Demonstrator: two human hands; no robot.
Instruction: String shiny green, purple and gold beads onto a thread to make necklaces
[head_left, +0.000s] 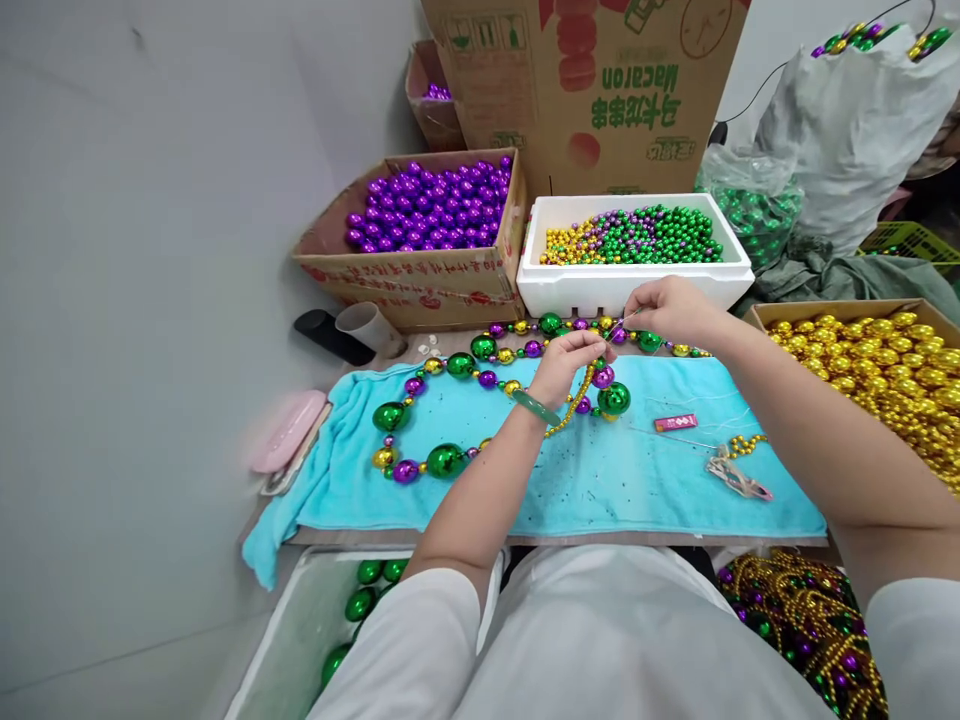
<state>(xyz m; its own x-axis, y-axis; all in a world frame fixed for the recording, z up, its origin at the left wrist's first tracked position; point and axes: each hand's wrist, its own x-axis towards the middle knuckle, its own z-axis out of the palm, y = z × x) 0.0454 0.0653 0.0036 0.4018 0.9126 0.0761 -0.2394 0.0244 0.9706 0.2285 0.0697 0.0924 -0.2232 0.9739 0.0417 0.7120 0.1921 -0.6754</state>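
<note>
My left hand (571, 362), with a green bangle at its wrist, is closed in a pinch on the end of a bead string (447, 460). The string has large green, purple and gold beads and loops across a blue towel (600, 510). A strand of small gold beads (573, 408) hangs below that hand. Up and to the right, my right hand (666, 310) pinches a thin thread (621, 320) that runs to the left fingertips. On the towel's right lie a small pink packet (675, 423), a long thin needle (686, 441) and a wrapped tool, perhaps snips (739, 474).
Behind the towel stand a carton of purple beads (420, 285) and a white foam box (637, 286) of small mixed beads. A carton of gold beads (877, 350) is at right. Left are a clear cup (370, 328), a black cylinder (330, 336) and a pink case (291, 432).
</note>
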